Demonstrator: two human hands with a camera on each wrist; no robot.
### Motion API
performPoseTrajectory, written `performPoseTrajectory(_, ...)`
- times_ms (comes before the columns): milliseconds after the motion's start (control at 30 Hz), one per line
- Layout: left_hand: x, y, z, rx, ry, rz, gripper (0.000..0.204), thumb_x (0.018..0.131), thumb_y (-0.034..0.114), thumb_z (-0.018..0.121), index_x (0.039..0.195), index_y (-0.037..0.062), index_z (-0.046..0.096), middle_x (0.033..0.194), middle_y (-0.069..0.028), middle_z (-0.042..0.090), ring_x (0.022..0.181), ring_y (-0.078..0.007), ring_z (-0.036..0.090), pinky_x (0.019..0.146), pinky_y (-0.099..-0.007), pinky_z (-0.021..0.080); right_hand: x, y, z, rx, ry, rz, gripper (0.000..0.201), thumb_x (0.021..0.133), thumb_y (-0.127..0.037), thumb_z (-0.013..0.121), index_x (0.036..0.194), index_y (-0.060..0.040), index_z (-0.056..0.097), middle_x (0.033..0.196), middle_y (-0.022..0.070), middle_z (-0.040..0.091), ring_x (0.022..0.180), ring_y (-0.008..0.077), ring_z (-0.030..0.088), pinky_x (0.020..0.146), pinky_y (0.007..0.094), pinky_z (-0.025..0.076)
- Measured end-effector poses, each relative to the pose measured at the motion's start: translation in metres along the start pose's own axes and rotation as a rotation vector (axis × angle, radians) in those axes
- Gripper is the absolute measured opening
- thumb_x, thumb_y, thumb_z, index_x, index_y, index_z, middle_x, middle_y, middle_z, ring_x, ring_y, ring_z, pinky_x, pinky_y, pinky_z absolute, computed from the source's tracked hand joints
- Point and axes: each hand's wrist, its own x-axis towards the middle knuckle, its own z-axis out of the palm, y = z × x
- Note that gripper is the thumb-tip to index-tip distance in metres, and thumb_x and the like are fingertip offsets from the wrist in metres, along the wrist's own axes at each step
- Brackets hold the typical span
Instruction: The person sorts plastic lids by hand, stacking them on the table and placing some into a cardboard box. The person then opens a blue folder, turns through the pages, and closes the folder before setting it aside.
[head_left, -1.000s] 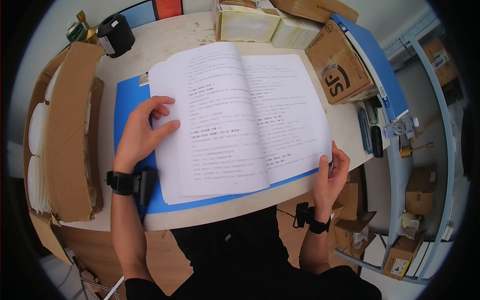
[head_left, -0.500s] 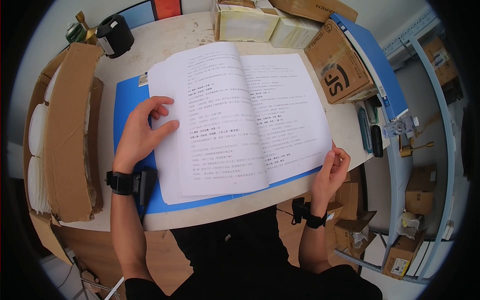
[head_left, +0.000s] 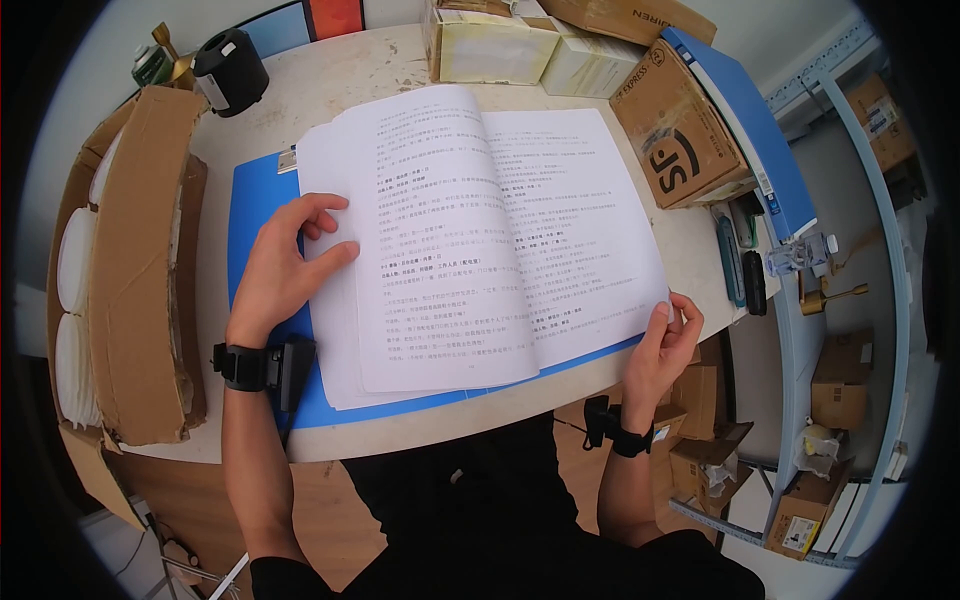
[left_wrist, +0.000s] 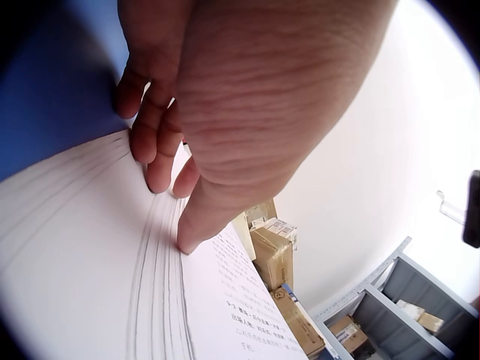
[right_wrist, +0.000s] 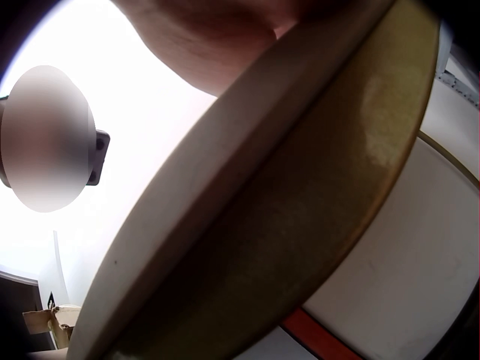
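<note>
Left hand (head_left: pixel 285 268) pressing open document (head_left: pixel 480 240), right hand (head_left: pixel 662 345) pinching page corner, blue folder (head_left: pixel 262 200)

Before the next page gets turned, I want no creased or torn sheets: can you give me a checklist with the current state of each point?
1. Left hand rests on the left-hand pages, thumb on the sheet: ok.
2. Right hand pinches the lower right corner of the right-hand page: ok.
3. Only one sheet pinched: cannot tell, the fingers hide the corner.
4. Blue folder lies flat on the table under the stack: ok.
5. Room for the page to swing: ok, the SF cardboard box stands clear of the paper's right edge.
6. Binding holds the sheets: cannot tell.
</note>
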Motion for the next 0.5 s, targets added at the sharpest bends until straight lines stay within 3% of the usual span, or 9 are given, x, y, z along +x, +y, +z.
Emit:
performPoseTrajectory(67,0.0001,-0.0011,0.0000,0.002,-0.001,-0.006,0.040,0.081,0.013,0.082,0.119,0.0053,0.069,0.094,-0.0033,0.061,0.090,-0.0168,0.054,0.086,-0.0301,0.047,-0.0003,-0.0029,0.0000,-0.019,0.009,0.013,0.027,0.109,-0.012,0.054,0.131,0.0011,0.049,0.130,0.0211,0.065,0.105,0.0160,0.065,0.088,0.0276,0.051)
performPoseTrajectory(133,0.0004,-0.0065,0.0004,0.011,-0.016,0.025,0.041,0.084,0.014,0.082,0.122,0.0086,0.069,0.096,0.0021,0.059,0.092,-0.0116,0.052,0.079,-0.0262,0.041,-0.0006,-0.0051,0.0004,-0.038,0.019,0.026,0.029,0.108,-0.012,0.054,0.133,0.0008,0.049,0.128,0.0195,0.065,0.103,0.0154,0.065,0.086,0.0270,0.051)
performPoseTrajectory(333,0.0005,-0.0079,0.0003,0.015,-0.020,0.022,0.041,0.084,0.014,0.082,0.122,0.0091,0.069,0.096,0.0022,0.059,0.091,-0.0114,0.051,0.078,-0.0261,0.041,-0.0003,-0.0035,0.0016,0.004,0.037,-0.002,0.028,0.109,-0.013,0.054,0.133,-0.0005,0.049,0.122,0.0172,0.065,0.097,0.0123,0.064,0.081,0.0250,0.049)
performPoseTrajectory(500,-0.0004,0.0004,0.0001,-0.004,-0.001,-0.005,0.040,0.081,0.012,0.082,0.119,0.0053,0.070,0.095,-0.0033,0.062,0.091,-0.0166,0.054,0.086,-0.0300,0.047,-0.0019,0.0009,-0.0007,0.021,0.033,0.003,0.019,0.109,-0.014,0.055,0.123,-0.0029,0.050,0.114,0.0111,0.063,0.085,0.0064,0.054,0.070,0.0236,0.041)
